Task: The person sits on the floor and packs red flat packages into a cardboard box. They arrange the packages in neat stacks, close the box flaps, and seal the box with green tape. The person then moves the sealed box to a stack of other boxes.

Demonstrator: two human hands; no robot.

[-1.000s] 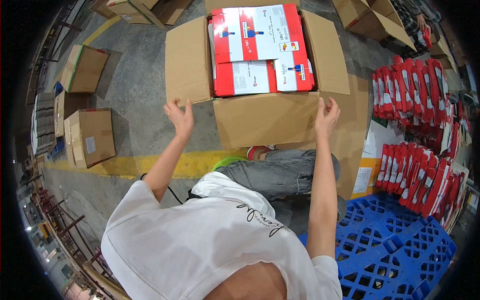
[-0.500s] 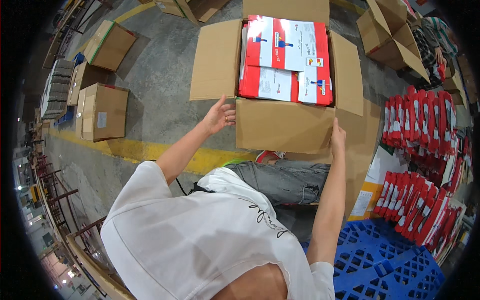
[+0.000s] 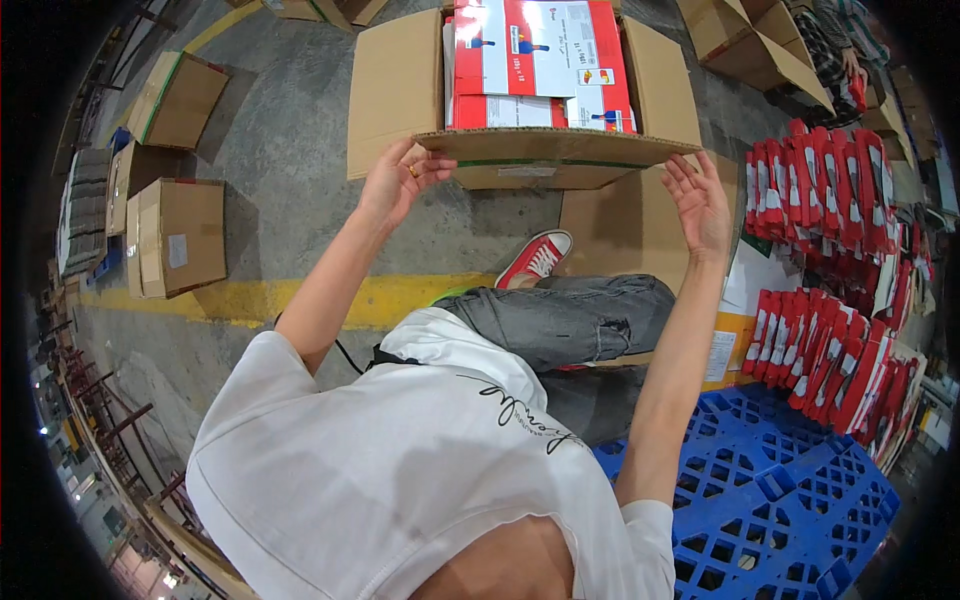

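An open cardboard carton (image 3: 397, 85) stands on the floor in front of me, filled with flat red and white printed packages (image 3: 540, 55). Its near flap (image 3: 560, 146) is tilted up, seen almost edge-on, with its upper edge toward me. At the flap's left corner, my left hand (image 3: 398, 183) holds the edge between thumb and fingers. My right hand (image 3: 700, 205) has the right corner, palm toward me and fingers bent at the edge. The side flaps stand spread outward.
A blue plastic pallet (image 3: 735, 500) lies at lower right, near stacks of red and white folded packages (image 3: 815, 190). Closed cartons (image 3: 178, 235) stand at left. Another open carton (image 3: 745, 45) and a person (image 3: 850, 60) are at the far right. A flat cardboard sheet (image 3: 640, 230) lies beneath my carton.
The near flap has swung up from hanging down toward me. Both hands have risen with it to its corners. The view has shifted, and my red shoe now shows fully.
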